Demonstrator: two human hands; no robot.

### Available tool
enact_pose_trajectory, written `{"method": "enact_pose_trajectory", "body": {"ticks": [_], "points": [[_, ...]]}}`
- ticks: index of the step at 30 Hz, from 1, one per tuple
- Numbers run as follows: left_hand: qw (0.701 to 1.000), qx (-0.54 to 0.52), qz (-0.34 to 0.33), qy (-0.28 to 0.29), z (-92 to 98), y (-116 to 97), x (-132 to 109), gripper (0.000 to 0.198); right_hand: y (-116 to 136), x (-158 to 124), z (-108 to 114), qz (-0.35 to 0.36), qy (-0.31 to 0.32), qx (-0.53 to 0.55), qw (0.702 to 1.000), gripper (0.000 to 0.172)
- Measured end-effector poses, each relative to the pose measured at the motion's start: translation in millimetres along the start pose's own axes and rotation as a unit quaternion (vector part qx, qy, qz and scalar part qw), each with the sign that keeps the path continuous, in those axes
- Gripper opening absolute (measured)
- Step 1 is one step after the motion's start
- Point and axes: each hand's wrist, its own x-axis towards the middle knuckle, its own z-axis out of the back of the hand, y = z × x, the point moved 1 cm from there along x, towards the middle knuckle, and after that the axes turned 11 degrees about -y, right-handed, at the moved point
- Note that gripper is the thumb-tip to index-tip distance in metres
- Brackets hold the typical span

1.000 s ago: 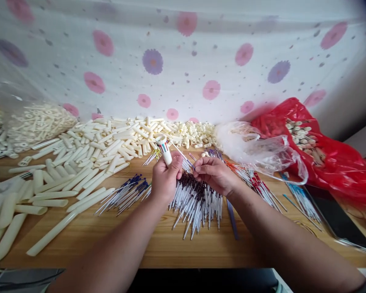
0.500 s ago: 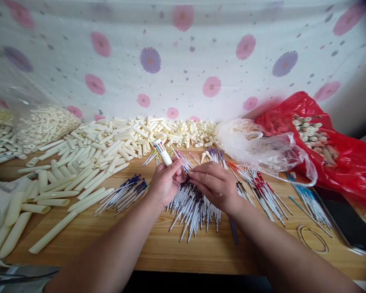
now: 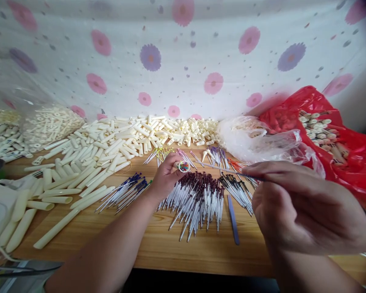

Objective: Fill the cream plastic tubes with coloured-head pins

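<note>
My left hand is closed round a short cream pen part whose end, with coloured dots in it, faces me. My right hand is raised close to the camera and pinches a thin pen refill; the refill's far tip reaches to the part's end. Below the hands lies a heap of brown-tipped refills on the wooden table. Blue-tipped refills lie to the left of it.
Cream pen barrels cover the left and back of the table, with small cream clips behind. A clear bag and a red bag of parts sit at the right. Dark and coloured refills lie right of centre. A flowered cloth hangs behind.
My right hand has pulled back toward the camera and to the right, drawing a refill out. My left hand has turned the pen part so that its end faces me.
</note>
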Motion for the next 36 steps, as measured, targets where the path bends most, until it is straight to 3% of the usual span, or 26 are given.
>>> {"method": "enact_pose_trajectory", "body": {"ticks": [3, 6, 14, 19, 25, 31, 36], "points": [[0.999, 0.021, -0.023, 0.008, 0.3, -0.5, 1.5, 0.016, 12.2, -0.5, -2.3, 0.065, 0.026, -0.032, 0.997, 0.020], [0.999, 0.035, -0.035, 0.016, -0.9, -1.9, 1.6, 0.017, 15.2, -2.8, -10.5, 0.072, 0.033, -0.053, 0.995, 0.013], [0.997, 0.049, -0.046, 0.032, -3.7, -3.2, 1.4, 0.022, 17.3, 3.9, -18.9, 0.180, 0.039, -0.068, 0.981, 0.016], [0.995, 0.068, -0.058, 0.048, -5.6, -7.7, 1.1, 0.024, 13.7, 0.9, -26.2, 0.180, 0.037, -0.064, 0.981, 0.015], [0.987, 0.125, -0.087, 0.044, -6.6, -13.1, -0.7, 0.031, -8.0, -7.5, -43.3, 0.197, 0.068, -0.042, 0.977, 0.018], [0.981, 0.147, -0.105, 0.069, -1.3, -19.8, -0.8, 0.048, -22.6, -7.4, -50.2, 0.133, 0.032, -0.048, 0.989, 0.011], [0.975, 0.187, -0.107, 0.046, 0.0, -22.9, -2.0, 0.050, -24.5, -5.0, -49.0, 0.128, 0.037, -0.060, 0.989, 0.009]]}}
